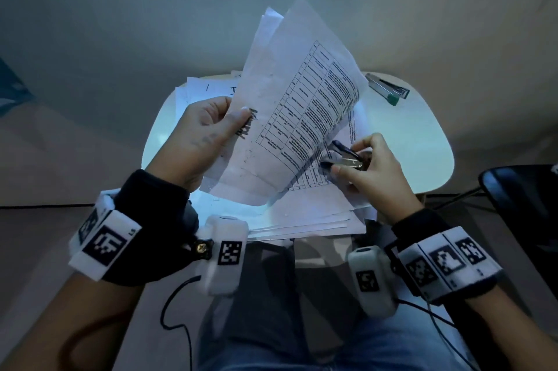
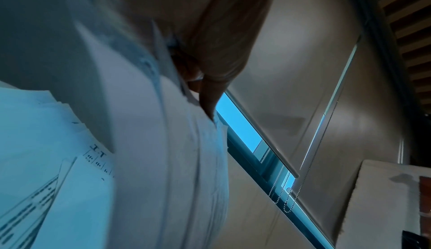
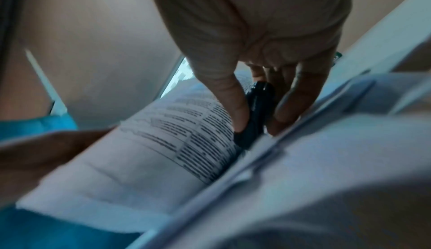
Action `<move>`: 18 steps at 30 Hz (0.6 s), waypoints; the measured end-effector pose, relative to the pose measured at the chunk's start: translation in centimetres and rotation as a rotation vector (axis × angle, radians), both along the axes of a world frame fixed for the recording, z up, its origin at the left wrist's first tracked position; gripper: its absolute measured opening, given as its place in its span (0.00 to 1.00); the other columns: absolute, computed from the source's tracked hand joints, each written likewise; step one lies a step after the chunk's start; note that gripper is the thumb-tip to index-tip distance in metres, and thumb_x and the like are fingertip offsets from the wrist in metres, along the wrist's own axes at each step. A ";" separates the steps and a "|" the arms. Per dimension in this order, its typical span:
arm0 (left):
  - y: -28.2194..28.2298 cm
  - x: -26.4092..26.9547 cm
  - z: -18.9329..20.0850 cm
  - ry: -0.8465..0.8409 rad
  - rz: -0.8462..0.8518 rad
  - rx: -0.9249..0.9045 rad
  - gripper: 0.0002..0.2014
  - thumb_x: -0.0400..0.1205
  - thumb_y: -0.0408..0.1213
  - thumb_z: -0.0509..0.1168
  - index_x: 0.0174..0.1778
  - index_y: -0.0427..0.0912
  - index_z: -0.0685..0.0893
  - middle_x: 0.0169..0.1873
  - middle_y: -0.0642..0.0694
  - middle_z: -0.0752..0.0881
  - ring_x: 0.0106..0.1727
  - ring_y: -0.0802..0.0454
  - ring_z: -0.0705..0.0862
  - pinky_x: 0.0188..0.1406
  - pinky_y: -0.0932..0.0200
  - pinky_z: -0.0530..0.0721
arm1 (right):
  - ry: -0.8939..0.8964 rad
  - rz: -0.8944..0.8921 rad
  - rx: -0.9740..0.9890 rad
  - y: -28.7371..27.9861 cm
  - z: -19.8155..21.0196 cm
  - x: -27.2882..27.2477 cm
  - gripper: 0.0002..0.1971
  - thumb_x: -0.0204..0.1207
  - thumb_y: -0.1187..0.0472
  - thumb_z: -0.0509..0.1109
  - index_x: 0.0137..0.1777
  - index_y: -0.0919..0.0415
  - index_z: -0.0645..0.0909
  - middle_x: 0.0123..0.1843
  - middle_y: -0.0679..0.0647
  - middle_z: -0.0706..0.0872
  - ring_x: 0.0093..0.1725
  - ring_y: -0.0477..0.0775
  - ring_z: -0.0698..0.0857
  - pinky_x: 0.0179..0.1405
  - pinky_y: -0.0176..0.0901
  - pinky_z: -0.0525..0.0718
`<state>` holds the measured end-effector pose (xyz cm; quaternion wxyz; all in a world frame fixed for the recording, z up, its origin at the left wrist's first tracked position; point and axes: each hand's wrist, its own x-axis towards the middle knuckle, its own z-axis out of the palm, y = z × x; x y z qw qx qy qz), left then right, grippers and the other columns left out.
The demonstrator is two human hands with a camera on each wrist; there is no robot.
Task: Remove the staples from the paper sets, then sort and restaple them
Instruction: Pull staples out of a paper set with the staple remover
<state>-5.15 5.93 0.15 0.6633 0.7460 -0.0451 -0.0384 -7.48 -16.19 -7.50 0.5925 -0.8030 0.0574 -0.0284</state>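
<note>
My left hand (image 1: 211,129) pinches a set of printed sheets (image 1: 290,117) by its left edge and holds it lifted and fanned above the table; the wrist view shows the thumb (image 2: 210,94) pressed on the paper set (image 2: 163,161). My right hand (image 1: 362,165) grips a black and metal staple remover (image 1: 344,156), its jaws at the lower right corner of the lifted set. In the right wrist view the staple remover (image 3: 256,113) sits between thumb and fingers against the printed page (image 3: 168,142). The staple itself is hidden.
More loose sheets (image 1: 317,213) lie stacked on the small white table (image 1: 422,141), some overhanging its near edge. A grey stapler with a green end (image 1: 388,89) lies at the table's far right. A dark chair (image 1: 525,195) stands to the right.
</note>
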 end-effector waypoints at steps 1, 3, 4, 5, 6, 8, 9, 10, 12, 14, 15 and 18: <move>0.1 0.0 0.1 -0.012 -0.005 0.014 0.08 0.83 0.30 0.59 0.42 0.36 0.82 0.31 0.49 0.88 0.31 0.56 0.84 0.33 0.64 0.83 | 0.050 -0.024 -0.036 -0.1 -0.4 0.3 0.17 0.70 0.63 0.76 0.46 0.55 0.68 0.44 0.55 0.81 0.43 0.57 0.82 0.43 0.54 0.86; 0.2 0.1 0.5 -0.037 -0.023 0.037 0.09 0.83 0.29 0.59 0.41 0.38 0.83 0.29 0.51 0.88 0.30 0.58 0.84 0.32 0.66 0.82 | 0.095 -0.029 -0.203 0.1 -0.7 0.7 0.17 0.71 0.60 0.75 0.48 0.59 0.67 0.45 0.57 0.81 0.43 0.61 0.80 0.41 0.52 0.80; 0.2 0.2 0.7 -0.054 -0.033 0.055 0.09 0.83 0.28 0.59 0.41 0.39 0.83 0.29 0.52 0.88 0.30 0.59 0.84 0.32 0.67 0.82 | 0.083 -0.021 -0.330 0.2 -0.8 0.8 0.17 0.73 0.58 0.74 0.48 0.61 0.67 0.46 0.57 0.79 0.43 0.60 0.78 0.38 0.48 0.74; 0.2 0.2 1.0 -0.075 -0.045 0.076 0.08 0.83 0.28 0.60 0.42 0.40 0.83 0.29 0.53 0.89 0.31 0.59 0.85 0.33 0.68 0.83 | 0.056 -0.012 -0.445 0.2 -0.8 1.0 0.17 0.74 0.56 0.73 0.48 0.61 0.66 0.46 0.57 0.76 0.45 0.59 0.76 0.38 0.46 0.69; 0.3 0.2 1.2 -0.097 -0.054 0.097 0.07 0.82 0.28 0.62 0.42 0.40 0.84 0.30 0.53 0.89 0.32 0.59 0.85 0.35 0.68 0.83 | 0.033 -0.003 -0.527 0.3 -0.8 1.1 0.16 0.74 0.55 0.72 0.47 0.61 0.66 0.46 0.56 0.73 0.46 0.59 0.75 0.38 0.45 0.66; 0.4 0.3 1.8 -0.131 -0.067 0.122 0.03 0.77 0.29 0.68 0.42 0.41 0.85 0.31 0.51 0.90 0.32 0.58 0.85 0.36 0.66 0.84 | 0.038 0.017 -0.614 0.4 -0.9 1.4 0.15 0.75 0.55 0.70 0.46 0.61 0.66 0.46 0.55 0.70 0.51 0.61 0.75 0.40 0.46 0.67; 0.4 0.3 2.1 -0.147 -0.066 0.138 0.03 0.73 0.32 0.71 0.41 0.42 0.86 0.32 0.49 0.90 0.31 0.57 0.85 0.35 0.63 0.83 | 0.062 0.033 -0.623 0.2 -0.9 1.5 0.15 0.75 0.54 0.70 0.46 0.61 0.66 0.46 0.55 0.70 0.53 0.62 0.75 0.41 0.46 0.68; 0.4 0.4 2.5 -0.170 -0.060 0.165 0.05 0.70 0.35 0.72 0.41 0.42 0.86 0.33 0.46 0.90 0.31 0.55 0.85 0.35 0.62 0.83 | 0.069 0.057 -0.619 0.0 -0.8 1.6 0.16 0.74 0.54 0.71 0.48 0.62 0.67 0.48 0.56 0.71 0.55 0.63 0.75 0.43 0.46 0.69; 0.2 0.3 3.3 -0.237 -0.049 0.220 0.08 0.67 0.37 0.72 0.40 0.42 0.87 0.33 0.45 0.90 0.31 0.56 0.85 0.34 0.63 0.82 | -0.001 0.063 -0.553 -0.7 0.3 1.7 0.25 0.70 0.53 0.76 0.60 0.64 0.69 0.58 0.61 0.73 0.62 0.62 0.73 0.51 0.47 0.71; 0.2 0.3 4.3 -0.314 -0.045 0.304 0.07 0.66 0.39 0.72 0.38 0.42 0.87 0.31 0.49 0.89 0.29 0.60 0.83 0.31 0.66 0.80 | -0.141 -0.008 -0.393 -1.7 2.6 2.3 0.39 0.66 0.52 0.79 0.71 0.64 0.63 0.70 0.62 0.69 0.69 0.58 0.68 0.63 0.46 0.69; 0.3 0.4 4.8 -0.348 -0.038 0.361 0.08 0.66 0.41 0.72 0.38 0.42 0.86 0.31 0.49 0.89 0.29 0.61 0.82 0.30 0.66 0.79 | -0.190 -0.026 -0.317 -2.2 4.0 3.0 0.44 0.64 0.51 0.80 0.75 0.62 0.60 0.74 0.61 0.65 0.71 0.54 0.66 0.67 0.45 0.66; 0.8 0.6 6.2 -0.413 -0.035 0.470 0.13 0.65 0.50 0.72 0.39 0.44 0.86 0.34 0.47 0.90 0.31 0.60 0.82 0.34 0.60 0.79 | -0.129 0.094 -0.127 -3.2 7.5 5.5 0.59 0.52 0.48 0.85 0.80 0.56 0.52 0.79 0.54 0.63 0.70 0.45 0.66 0.70 0.43 0.65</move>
